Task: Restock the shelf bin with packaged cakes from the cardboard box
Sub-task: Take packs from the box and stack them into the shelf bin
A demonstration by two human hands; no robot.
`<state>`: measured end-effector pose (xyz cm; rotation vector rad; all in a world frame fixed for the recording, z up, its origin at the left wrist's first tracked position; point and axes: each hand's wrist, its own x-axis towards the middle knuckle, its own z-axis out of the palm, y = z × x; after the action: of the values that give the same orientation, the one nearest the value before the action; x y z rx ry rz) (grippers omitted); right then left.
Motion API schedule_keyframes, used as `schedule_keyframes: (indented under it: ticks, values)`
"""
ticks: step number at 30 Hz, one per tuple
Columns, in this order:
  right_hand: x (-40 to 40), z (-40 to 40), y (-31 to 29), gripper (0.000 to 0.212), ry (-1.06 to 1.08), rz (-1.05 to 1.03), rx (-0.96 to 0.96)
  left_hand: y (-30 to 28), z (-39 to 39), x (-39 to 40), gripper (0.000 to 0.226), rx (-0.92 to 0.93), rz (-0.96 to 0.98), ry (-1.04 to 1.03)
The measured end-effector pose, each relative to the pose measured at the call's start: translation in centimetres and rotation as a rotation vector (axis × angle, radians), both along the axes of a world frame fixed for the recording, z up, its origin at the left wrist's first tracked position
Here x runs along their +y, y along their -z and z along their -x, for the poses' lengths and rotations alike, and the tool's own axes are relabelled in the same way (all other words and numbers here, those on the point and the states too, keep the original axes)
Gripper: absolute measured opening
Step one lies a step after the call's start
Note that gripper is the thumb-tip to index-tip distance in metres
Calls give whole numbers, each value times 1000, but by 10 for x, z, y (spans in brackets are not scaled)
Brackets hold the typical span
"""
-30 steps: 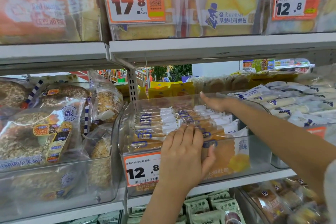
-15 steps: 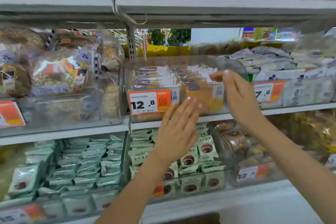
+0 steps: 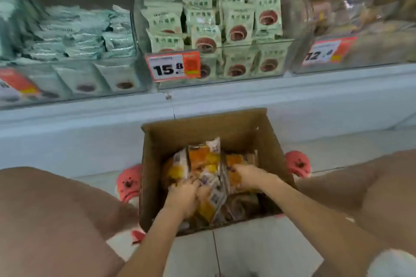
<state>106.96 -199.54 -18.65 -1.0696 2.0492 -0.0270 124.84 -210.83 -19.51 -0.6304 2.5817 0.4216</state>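
Observation:
An open cardboard box (image 3: 202, 135) stands on the floor between my knees, below the shelves. Several packaged cakes (image 3: 202, 159) in clear orange and white wrappers stand loosely inside it. My left hand (image 3: 183, 194) is down in the box near its left side, fingers curled round the lower ends of some packs. My right hand (image 3: 251, 176) reaches in from the right, and its fingers bend onto a pack near the middle. The picture is motion-blurred. The shelf bin that holds these cakes is out of view above.
The lowest shelf faces me, with a clear bin of pale green snack packs (image 3: 225, 18) behind a 15.8 price tag (image 3: 173, 66). More bins flank it. My pink shoes (image 3: 129, 182) (image 3: 298, 163) sit beside the box. White floor tiles (image 3: 236, 252) lie in front.
My view dropped from the upper shelf bin to the floor. Both hands left the bin of cakes and went down into the cardboard box, where they now hold packs.

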Motion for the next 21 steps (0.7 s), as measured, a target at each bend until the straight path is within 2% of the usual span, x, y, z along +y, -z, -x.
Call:
schedule_keyframes:
  ticks: [4, 8, 11, 16, 19, 21]
  values:
    - [-3, -3, 40, 67, -110, -266, 211, 22, -37, -1, 37, 30, -131, -147]
    - [-17, -3, 61, 79, -223, -319, 311, 23, -57, 0, 26, 98, -116, -146]
    - [-24, -2, 86, 86, -245, -325, 331, 30, -66, -1, 30, 81, -150, -181]
    - [-23, -7, 94, 97, -187, -179, 282, 29, -55, -3, 38, 103, -149, -214]
    - [-19, -10, 76, 106, -79, -34, 184, 21, -42, -9, 33, 250, -135, -249]
    - [-17, -17, 52, 113, 90, 115, 78, 13, -30, -12, 39, 372, -300, -407]
